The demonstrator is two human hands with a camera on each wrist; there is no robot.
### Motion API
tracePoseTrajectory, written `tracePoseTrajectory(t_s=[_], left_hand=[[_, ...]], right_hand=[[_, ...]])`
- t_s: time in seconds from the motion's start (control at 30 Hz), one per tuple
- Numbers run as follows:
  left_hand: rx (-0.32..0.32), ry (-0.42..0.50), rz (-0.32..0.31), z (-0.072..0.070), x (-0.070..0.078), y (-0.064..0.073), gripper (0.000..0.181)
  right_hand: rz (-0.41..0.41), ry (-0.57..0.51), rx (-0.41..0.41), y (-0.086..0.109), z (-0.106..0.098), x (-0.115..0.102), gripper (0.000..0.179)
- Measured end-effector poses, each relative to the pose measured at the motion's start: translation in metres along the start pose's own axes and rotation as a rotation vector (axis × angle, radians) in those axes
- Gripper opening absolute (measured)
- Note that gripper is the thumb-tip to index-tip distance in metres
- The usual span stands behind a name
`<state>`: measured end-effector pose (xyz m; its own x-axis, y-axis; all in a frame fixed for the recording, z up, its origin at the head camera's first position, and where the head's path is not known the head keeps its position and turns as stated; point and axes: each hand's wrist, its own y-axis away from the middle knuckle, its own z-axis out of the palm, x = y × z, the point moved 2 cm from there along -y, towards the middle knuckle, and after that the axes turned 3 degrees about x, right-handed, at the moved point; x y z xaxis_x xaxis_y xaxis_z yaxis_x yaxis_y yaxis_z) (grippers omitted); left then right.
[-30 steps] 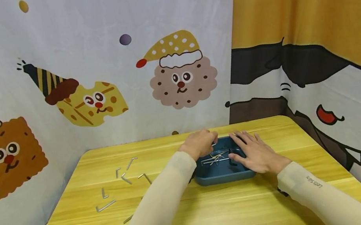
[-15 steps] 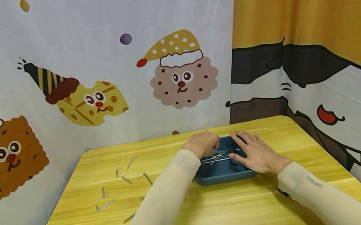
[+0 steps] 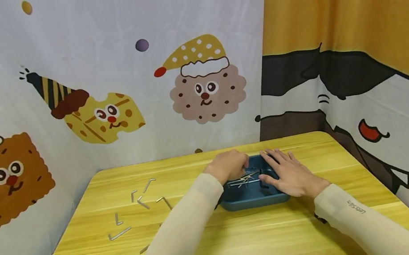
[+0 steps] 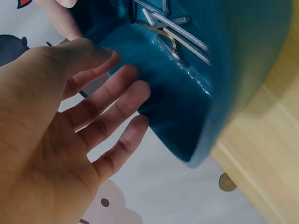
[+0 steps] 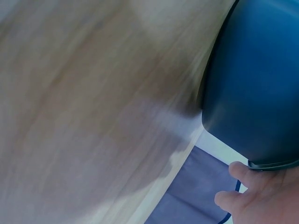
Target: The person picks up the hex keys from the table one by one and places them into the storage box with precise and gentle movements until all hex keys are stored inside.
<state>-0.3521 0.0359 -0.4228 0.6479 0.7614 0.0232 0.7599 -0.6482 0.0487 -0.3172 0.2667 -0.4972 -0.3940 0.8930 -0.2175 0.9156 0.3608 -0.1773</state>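
Observation:
A dark blue tray (image 3: 255, 202) sits on the wooden table, with several silvery L-shaped hex keys (image 4: 182, 32) lying crossed inside it. My left hand (image 3: 228, 165) hovers over the tray's back left part. In the left wrist view its fingers (image 4: 126, 98) are loosely spread, with no key visible between them. My right hand (image 3: 293, 176) rests on the tray's right rim with fingers extended, thumb over the inside. Beside that thumb a black hex key (image 3: 262, 178) stands out in the tray. The right wrist view shows the tray's outer wall (image 5: 254, 88).
Several loose hex keys lie on the left of the table, among them one key (image 3: 120, 234) near the front and another key (image 3: 149, 184) farther back. My left forearm partly covers some of them. A printed curtain (image 3: 114, 48) hangs behind the table.
One second ago a silvery key end showed at my left fingertips; now none shows there. The left hand has shifted slightly down and right. My right hand stays put.

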Motion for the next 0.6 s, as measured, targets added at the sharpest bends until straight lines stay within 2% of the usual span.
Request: tracePoseTrajectory(t_s=[0.3,0.6], left_hand=[[0.082,-0.021,0.015,0.002,-0.013,0.028,0.025],[0.225,-0.060,-0.006,0.010,-0.035,0.063,0.024]], right_hand=[[0.007,0.010,0.003,0.001,-0.001,0.000,0.089],[0.008,0.013,0.007,-0.001,0.002,-0.001,0.088]])
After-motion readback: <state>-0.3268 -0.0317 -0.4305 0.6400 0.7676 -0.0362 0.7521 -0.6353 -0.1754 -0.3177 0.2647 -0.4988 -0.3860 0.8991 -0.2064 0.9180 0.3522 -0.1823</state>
